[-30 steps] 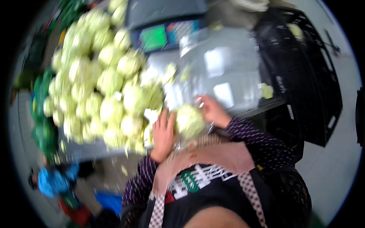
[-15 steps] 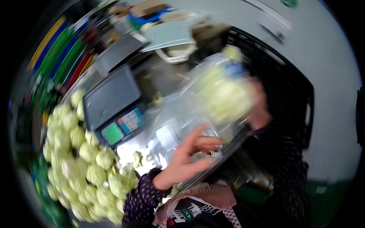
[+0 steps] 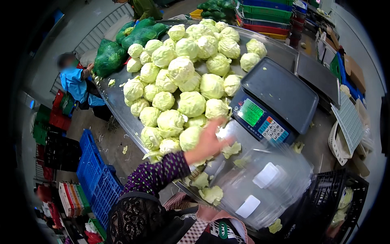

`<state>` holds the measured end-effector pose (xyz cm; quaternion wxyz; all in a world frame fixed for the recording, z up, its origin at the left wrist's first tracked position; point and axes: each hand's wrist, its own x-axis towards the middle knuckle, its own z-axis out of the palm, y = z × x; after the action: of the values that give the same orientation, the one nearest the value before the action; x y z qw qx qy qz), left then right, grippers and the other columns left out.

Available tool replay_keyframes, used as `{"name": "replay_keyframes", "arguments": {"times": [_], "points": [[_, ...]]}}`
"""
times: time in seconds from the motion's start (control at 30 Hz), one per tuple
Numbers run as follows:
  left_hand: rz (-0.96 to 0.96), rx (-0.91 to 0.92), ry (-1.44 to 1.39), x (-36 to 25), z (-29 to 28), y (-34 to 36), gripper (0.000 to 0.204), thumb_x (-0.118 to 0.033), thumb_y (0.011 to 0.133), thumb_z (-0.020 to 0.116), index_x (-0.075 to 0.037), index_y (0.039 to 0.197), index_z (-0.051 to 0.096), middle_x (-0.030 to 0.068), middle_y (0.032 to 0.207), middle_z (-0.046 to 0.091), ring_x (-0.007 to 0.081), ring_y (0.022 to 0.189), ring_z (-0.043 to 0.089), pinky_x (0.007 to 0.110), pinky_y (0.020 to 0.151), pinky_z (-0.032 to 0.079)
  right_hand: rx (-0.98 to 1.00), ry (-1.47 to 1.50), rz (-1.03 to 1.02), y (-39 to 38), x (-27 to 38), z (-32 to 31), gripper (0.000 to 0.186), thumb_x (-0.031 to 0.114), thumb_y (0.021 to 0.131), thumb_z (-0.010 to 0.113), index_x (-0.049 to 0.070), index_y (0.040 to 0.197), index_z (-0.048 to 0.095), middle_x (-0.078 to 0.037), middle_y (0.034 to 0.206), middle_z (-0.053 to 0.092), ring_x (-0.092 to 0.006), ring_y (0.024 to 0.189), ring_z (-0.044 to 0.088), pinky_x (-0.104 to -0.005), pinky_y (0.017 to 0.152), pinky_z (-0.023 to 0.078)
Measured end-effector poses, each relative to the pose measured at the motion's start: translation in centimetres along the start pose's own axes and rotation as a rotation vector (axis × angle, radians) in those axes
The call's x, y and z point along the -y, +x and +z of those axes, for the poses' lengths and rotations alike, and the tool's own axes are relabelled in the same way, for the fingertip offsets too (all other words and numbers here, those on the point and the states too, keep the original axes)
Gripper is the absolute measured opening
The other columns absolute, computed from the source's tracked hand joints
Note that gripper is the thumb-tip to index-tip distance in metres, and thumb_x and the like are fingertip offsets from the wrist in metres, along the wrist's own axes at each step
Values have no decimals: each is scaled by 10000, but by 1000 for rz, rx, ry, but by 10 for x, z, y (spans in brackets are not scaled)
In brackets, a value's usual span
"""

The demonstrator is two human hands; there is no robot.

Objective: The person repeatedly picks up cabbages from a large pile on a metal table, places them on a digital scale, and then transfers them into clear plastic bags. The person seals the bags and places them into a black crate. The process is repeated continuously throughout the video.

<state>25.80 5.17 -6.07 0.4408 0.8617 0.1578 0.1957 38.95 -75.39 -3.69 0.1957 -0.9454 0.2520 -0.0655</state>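
Observation:
My left hand (image 3: 209, 142), slightly blurred, reaches over the near right edge of a heap of pale green cabbages (image 3: 192, 104). Its fingers are apart and nothing is in them. The closest cabbage (image 3: 190, 137) lies beside the fingers; whether they touch cannot be made out. To the right stands a grey digital scale (image 3: 280, 97) with a lit green display and a bare pan. Clear plastic bags (image 3: 280, 203) with white labels lie spread in front of it. Loose cabbage leaves (image 3: 212, 195) are scattered by my wrist. My right hand is out of view.
Green net sacks (image 3: 109, 57) rest at the metal table's far left. A black crate (image 3: 353, 185) holding cabbages stands at the near right. Blue plastic pallets (image 3: 91, 162) are on the floor at left. A person in blue (image 3: 75, 83) is beyond the table's left edge.
My view has swung left toward the cabbage heap. My left hand has gone from the plastic bags to the cabbages. My right hand and the bagged cabbage beside it have left view.

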Motion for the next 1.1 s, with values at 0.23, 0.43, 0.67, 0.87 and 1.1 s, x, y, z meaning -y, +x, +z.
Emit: {"name": "replay_keyframes", "arguments": {"times": [0.23,0.43,0.67,0.87,1.1], "points": [[-173,-661,573,95,-128,184,1041,-461,616,861,-2,1399,350,216,1355,424,362,1263,423,447,1037,389,64,322,-75,-28,80,23,509,445,977,522,0,1220,562,-132,1108,627,-195,904,593,-309,725,496],[-138,-678,343,127,-143,195,1068,-439,576,878,24,1382,353,237,1322,440,383,1215,433,464,1029,392,-85,37,-386,-84,164,23,464,354,978,544,-84,1120,596,-198,1074,655,-289,998,619,-360,881,451],[509,-444,231,32,-51,181,937,-356,516,873,0,1272,451,193,1156,513,355,1086,529,428,903,490,-179,-26,-329,-106,168,22,471,373,966,555,-89,1045,607,-197,973,673,-310,905,624,-378,836,458],[692,-116,328,-40,76,217,981,-354,454,849,-49,1306,469,203,1243,460,408,1176,447,467,933,444,-147,-17,-268,-100,163,19,461,366,962,567,-87,1034,614,-176,921,665,-262,835,595,-353,801,452],[690,-18,268,-16,51,279,1030,-541,567,827,-69,1389,426,222,1403,425,387,1321,386,489,1081,320,-57,4,-222,-98,149,14,412,313,961,576,-96,998,614,-165,909,661,-220,824,581,-337,799,447]]}}
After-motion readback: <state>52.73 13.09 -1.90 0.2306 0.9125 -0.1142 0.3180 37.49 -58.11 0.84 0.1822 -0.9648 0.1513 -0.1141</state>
